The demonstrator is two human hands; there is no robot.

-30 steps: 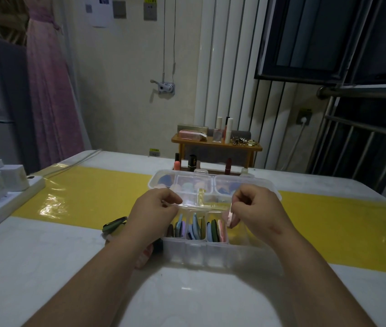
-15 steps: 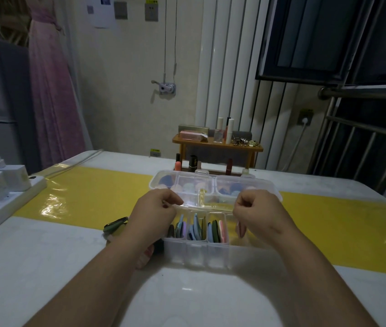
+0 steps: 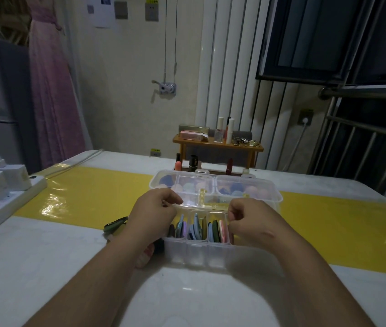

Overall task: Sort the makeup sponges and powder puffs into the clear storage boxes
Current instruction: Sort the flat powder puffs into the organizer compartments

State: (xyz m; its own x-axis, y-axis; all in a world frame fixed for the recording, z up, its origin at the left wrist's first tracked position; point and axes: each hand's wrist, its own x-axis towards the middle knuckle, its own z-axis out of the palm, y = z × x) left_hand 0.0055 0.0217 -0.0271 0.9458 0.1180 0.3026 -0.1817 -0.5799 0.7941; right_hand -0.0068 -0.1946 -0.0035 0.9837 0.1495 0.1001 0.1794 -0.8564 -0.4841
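Your left hand [image 3: 154, 213] pinches the lid [image 3: 189, 204] edge of the near box [image 3: 196, 253] on the table [image 3: 45, 256]. Your right hand [image 3: 248, 218] is curled at the box's right end; whether it grips anything cannot be told. The powder puffs [image 3: 215, 230] stand on edge between both hands, equally near each.

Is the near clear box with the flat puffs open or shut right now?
Open. The near box shows its flat puffs standing on edge, uncovered. The left hand and right hand pinch its far edge.
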